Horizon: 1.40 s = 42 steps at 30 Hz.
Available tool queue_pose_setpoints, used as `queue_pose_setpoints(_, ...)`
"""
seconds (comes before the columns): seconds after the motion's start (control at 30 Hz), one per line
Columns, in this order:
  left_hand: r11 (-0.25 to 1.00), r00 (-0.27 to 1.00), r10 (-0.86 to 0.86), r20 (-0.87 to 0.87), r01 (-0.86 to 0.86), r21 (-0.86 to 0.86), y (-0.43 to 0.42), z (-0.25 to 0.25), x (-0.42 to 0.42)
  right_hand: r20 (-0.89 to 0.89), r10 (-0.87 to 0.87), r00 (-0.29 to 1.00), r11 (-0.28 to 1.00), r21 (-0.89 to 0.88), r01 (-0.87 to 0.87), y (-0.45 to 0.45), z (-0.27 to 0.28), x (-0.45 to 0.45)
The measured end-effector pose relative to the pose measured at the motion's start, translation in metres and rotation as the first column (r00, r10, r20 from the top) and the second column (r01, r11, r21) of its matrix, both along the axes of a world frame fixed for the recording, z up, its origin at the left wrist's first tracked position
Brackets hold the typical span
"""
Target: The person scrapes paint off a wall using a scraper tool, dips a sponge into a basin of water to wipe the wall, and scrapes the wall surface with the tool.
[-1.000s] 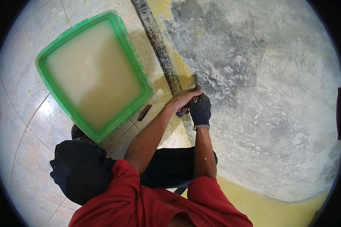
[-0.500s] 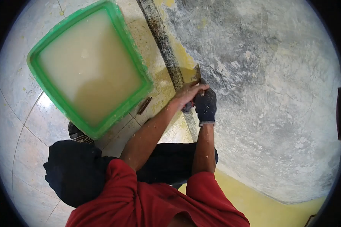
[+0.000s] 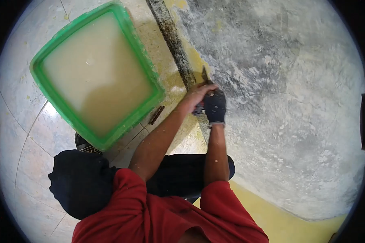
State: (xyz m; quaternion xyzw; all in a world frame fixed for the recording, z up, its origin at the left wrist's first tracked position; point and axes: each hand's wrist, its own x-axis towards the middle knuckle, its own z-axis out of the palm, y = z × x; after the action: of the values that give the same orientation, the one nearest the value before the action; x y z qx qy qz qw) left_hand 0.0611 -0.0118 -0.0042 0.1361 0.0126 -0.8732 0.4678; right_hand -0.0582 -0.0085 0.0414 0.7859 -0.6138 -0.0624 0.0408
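Note:
Both my hands are together at the lower edge of the scraped wall (image 3: 271, 101), around a scraper. The scraper blade (image 3: 205, 75) is a thin, dark metal piece that points up and away, lying against a strip of yellow paint (image 3: 195, 56). My right hand (image 3: 215, 106), in a dark knit glove, is closed round the tool; its handle is mostly hidden. Bare, my left hand (image 3: 194, 98) lies across with its fingers on the scraper near the glove. Just below the left fingers, something dark and reddish shows, too covered to make out.
A green tub (image 3: 101, 143) of cloudy water stands on the tiled floor (image 3: 28, 133) at the left. A small brown strip (image 3: 156, 115) lies between tub and wall. Beside the tub's near corner is a dark shoe (image 3: 86, 143). Paint flakes dot the floor.
Both hands have shifted slightly left and away from me with the scraper. The blade now tilts more to the left.

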Motion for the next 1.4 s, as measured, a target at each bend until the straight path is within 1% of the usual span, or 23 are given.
queue_pose_setpoints(0.13, 0.999, 1.000, -0.005, -0.022, 0.005, 0.035, 0.004, 0.009, 0.008, 0.082, 0.012, 0.997, 0.992, -0.127, -0.002, 0.009, 0.021, 0.037)
queue_pose_setpoints(0.17, 0.998, 0.991, 0.005, 0.135, 0.004, -0.066, 0.002, 0.016, 0.004, -0.212, 0.131, 0.968, 0.991, -0.011, -0.137, 0.008, 0.023, 0.002)
queue_pose_setpoints(0.2, 0.999, 0.995, -0.026, 0.100, 0.029, -0.028, 0.003, 0.031, 0.006, 0.057, -0.204, 0.977, 0.975, 0.102, 0.198, 0.006, 0.055, 0.039)
queue_pose_setpoints(0.27, 0.997, 0.995, 0.071, 0.075, -0.073, 0.025, 0.007, 0.044, 0.001, -0.132, -0.003, 0.991, 0.991, 0.129, 0.020, 0.008, 0.062, 0.024)
queue_pose_setpoints(0.33, 0.999, 1.000, 0.017, 0.016, -0.017, 0.029, 0.003, 0.029, 0.011, -0.064, 0.038, 0.997, 0.999, 0.001, -0.038, 0.014, 0.049, 0.034)
queue_pose_setpoints(0.37, 0.999, 0.998, -0.035, -0.047, 0.036, 0.023, 0.005, 0.026, 0.012, -0.198, 0.135, 0.971, 0.990, -0.021, -0.141, 0.018, 0.038, 0.028)
queue_pose_setpoints(0.4, 0.998, 0.997, -0.054, -0.058, 0.056, 0.025, 0.007, 0.026, 0.010, 0.031, -0.123, 0.992, 0.989, -0.076, 0.125, 0.018, 0.045, 0.063)
queue_pose_setpoints(0.47, 1.000, 0.999, -0.026, 0.042, 0.026, 0.001, 0.007, 0.026, 0.011, -0.013, -0.161, 0.987, 0.987, -0.024, 0.161, 0.019, 0.046, 0.053)
queue_pose_setpoints(0.6, 1.000, 0.989, 0.024, 0.144, -0.023, -0.010, 0.005, 0.033, -0.002, -0.032, -0.021, 0.999, 0.998, 0.066, 0.023, 0.012, 0.053, 0.038)
queue_pose_setpoints(0.67, 0.998, 0.980, -0.014, 0.198, 0.025, -0.053, 0.005, 0.024, -0.001, -0.258, 0.078, 0.963, 0.997, 0.002, -0.081, 0.018, 0.045, 0.040)
queue_pose_setpoints(0.73, 1.000, 0.998, -0.024, 0.061, 0.024, 0.001, 0.007, 0.030, 0.009, -0.098, -0.100, 0.990, 0.995, 0.009, 0.101, 0.023, 0.053, 0.044)
queue_pose_setpoints(0.8, 1.000, 0.994, -0.008, 0.106, 0.009, -0.013, 0.005, 0.029, 0.001, -0.282, 0.179, 0.943, 0.984, 0.055, -0.170, 0.020, 0.060, 0.044)
queue_pose_setpoints(0.83, 1.000, 0.992, 0.006, 0.125, -0.003, -0.020, 0.004, 0.035, 0.005, 0.207, -0.370, 0.906, 0.925, 0.166, 0.341, 0.018, 0.062, 0.055)
queue_pose_setpoints(0.87, 1.000, 0.990, 0.009, 0.139, -0.005, -0.028, 0.005, 0.041, 0.006, 0.203, -0.367, 0.908, 0.926, 0.167, 0.338, 0.016, 0.052, 0.047)
queue_pose_setpoints(0.93, 0.998, 0.983, -0.029, 0.180, 0.039, -0.050, 0.003, 0.024, 0.002, -0.098, 0.104, 0.990, 0.993, -0.052, -0.110, 0.012, 0.032, 0.037)
queue_pose_setpoints(0.97, 0.998, 0.991, -0.066, 0.117, 0.067, -0.007, 0.004, 0.018, 0.009, 0.088, -0.224, 0.971, 0.973, -0.035, 0.228, 0.015, 0.028, 0.052)
queue_pose_setpoints(1.0, 0.996, 0.995, -0.086, 0.057, 0.083, 0.041, 0.002, 0.015, 0.016, 0.091, -0.218, 0.972, 0.975, -0.032, 0.221, 0.015, 0.029, 0.050)
queue_pose_setpoints(1.07, 0.999, 0.990, 0.036, 0.135, -0.031, -0.035, 0.004, 0.023, 0.014, -0.326, 0.119, 0.938, 0.989, -0.041, -0.139, 0.022, 0.032, 0.042)
queue_pose_setpoints(1.13, 0.998, 0.975, 0.056, 0.216, -0.056, -0.007, 0.005, 0.033, 0.008, -0.089, -0.002, 0.996, 0.999, 0.054, 0.007, 0.018, 0.054, 0.059)
queue_pose_setpoints(1.2, 0.999, 0.988, 0.035, 0.148, -0.037, 0.012, -0.004, 0.016, 0.008, -0.238, 0.242, 0.941, 0.947, -0.152, -0.283, 0.018, 0.027, 0.034)
queue_pose_setpoints(1.27, 0.999, 0.996, -0.004, 0.086, 0.001, 0.034, 0.003, 0.009, 0.006, -0.279, 0.238, 0.930, 0.952, -0.122, -0.280, 0.016, 0.005, 0.031)
queue_pose_setpoints(1.33, 0.997, 0.998, -0.011, 0.055, 0.006, 0.078, 0.002, 0.008, 0.016, 0.093, -0.005, 0.996, 0.998, -0.063, 0.011, 0.019, 0.012, 0.046)
queue_pose_setpoints(1.4, 1.000, 0.978, -0.006, 0.209, 0.008, -0.011, 0.002, 0.031, 0.021, -0.180, 0.295, 0.938, 0.943, -0.103, -0.316, 0.024, 0.042, 0.054)
